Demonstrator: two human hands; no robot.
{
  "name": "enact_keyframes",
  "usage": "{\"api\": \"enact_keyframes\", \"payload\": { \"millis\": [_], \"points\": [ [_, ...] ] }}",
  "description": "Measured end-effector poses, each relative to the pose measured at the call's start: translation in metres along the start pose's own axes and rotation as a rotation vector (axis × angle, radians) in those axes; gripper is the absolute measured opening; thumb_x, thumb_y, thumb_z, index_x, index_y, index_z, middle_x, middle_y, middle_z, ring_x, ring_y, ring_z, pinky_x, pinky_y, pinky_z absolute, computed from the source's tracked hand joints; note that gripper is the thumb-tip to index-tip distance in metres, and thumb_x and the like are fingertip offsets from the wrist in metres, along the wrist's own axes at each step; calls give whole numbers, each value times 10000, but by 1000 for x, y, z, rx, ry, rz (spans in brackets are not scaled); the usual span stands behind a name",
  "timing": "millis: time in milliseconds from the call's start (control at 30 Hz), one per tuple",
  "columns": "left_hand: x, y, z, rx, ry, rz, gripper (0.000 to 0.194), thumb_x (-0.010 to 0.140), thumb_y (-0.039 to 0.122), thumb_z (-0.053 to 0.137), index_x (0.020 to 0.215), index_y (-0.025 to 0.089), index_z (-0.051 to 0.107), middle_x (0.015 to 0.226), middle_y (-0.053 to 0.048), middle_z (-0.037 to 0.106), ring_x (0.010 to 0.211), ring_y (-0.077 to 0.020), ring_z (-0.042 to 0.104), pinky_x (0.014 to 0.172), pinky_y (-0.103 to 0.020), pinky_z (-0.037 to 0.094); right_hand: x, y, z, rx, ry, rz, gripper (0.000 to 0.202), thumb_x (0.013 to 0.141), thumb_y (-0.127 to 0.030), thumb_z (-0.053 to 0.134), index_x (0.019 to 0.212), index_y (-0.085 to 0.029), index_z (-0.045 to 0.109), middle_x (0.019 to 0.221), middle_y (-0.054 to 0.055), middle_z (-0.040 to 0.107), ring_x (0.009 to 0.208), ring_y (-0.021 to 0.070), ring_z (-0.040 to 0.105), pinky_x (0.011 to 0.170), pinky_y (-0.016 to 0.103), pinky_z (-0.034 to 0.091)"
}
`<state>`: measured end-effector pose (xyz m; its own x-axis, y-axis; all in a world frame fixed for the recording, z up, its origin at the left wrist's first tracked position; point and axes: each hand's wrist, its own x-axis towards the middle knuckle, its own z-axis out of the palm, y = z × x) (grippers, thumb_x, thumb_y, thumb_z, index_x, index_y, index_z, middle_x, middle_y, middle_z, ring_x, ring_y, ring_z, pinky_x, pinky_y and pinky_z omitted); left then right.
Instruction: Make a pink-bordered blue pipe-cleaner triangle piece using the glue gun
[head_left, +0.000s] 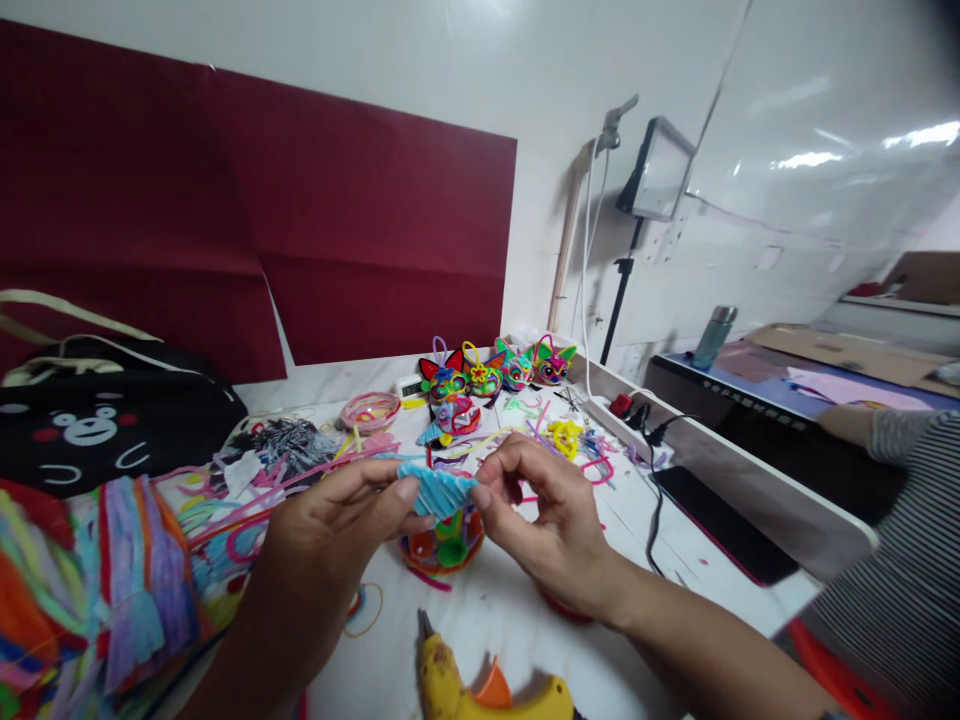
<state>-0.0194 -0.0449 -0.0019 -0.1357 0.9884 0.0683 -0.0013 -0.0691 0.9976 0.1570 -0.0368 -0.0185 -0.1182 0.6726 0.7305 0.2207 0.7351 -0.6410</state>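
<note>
Left fingers [384,512] and right fingers [501,515] pinch a seemingly fuzzy blue piece [439,492]

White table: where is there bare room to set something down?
Between the left hand and the yellow glue gun, below a thin loop in the picture; and between the right hand and the flat black device, though a black cable crosses there. Crowded: behind both hands, with cat-faced ornaments and craft pieces; far left, with coloured stems.
</note>
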Motion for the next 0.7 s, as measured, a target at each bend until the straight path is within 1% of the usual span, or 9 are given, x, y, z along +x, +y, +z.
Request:
{"api": "enact_keyframes", "payload": {
  "millis": [167, 333, 500, 700],
  "points": [
    [0, -1, 0, -16, 5, -3, 286, 608, 399, 802, 790, 204, 700, 612, -11, 711, 589, -213, 705, 630, -297, 587, -2, 1, 0, -15, 0, 0, 36, 808, -162, 627, 794, -168, 595, 700, -12, 554, 636, 100, 513, 584, 244, 423],
    [1, -1, 1, -49, 3, -2, 270, 589, 373, 817, 777, 210, 712, 655, -12, 729, 600, -199, 707, 612, -260, 577, -2, 1, 0, -32, -4, -15, 32, 801, -162, 625, 801, -172, 595, 702, -16, 544, 646, 105, 503, 583, 250, 411],
    [1, 0, 2, -47, 11, -5, 254, 596, 360, 809, 775, 207, 715, 642, -13, 726, 589, -204, 706, 590, -260, 570, -2, 1, 0, -36, 10, -34, 48, 783, -168, 640, 816, -161, 606, 707, -10, 550, 649, 107, 501, 588, 255, 407],
    [0, -2, 1, -49, -12, 8, 247, 623, 365, 809, 781, 207, 702, 594, 8, 703, 574, -188, 697, 653, -283, 583, -2, 1, 1, -51, 27, -42, 77, 776, -164, 659, 839, -153, 617, 720, -4, 556, 657, 110, 506, 592, 256, 408]
  ]
}}
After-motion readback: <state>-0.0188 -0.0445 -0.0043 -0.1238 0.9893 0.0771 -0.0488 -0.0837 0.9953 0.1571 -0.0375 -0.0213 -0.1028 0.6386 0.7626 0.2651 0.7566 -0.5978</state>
